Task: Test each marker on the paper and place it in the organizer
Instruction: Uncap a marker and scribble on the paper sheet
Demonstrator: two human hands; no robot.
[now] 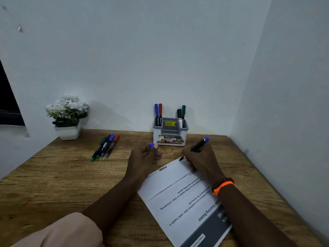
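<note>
- Paper [179,198] lies nearest on the wooden table [53,184], squiggles along its far edge.
- Right hand [202,162] grips a blue-ended marker [197,147] in curled fingers, tip touching the paper's far corner.
- Left hand [145,157] curls round a blue cap [151,144].
- 4 loose markers [105,147] lie far left.
- Farthest, the organizer [170,133] holds 2 markers in its left compartment and 2 in its right.

I get just one view, from the camera on the person's head. It looks forward and down at the desk [53,175]. Both hands and arms are close, low in the picture. The far edge of the desk and the wall [142,59] behind it sit farther off. A side wall [293,104] stands on the right. The wide lens bends the edges.
</note>
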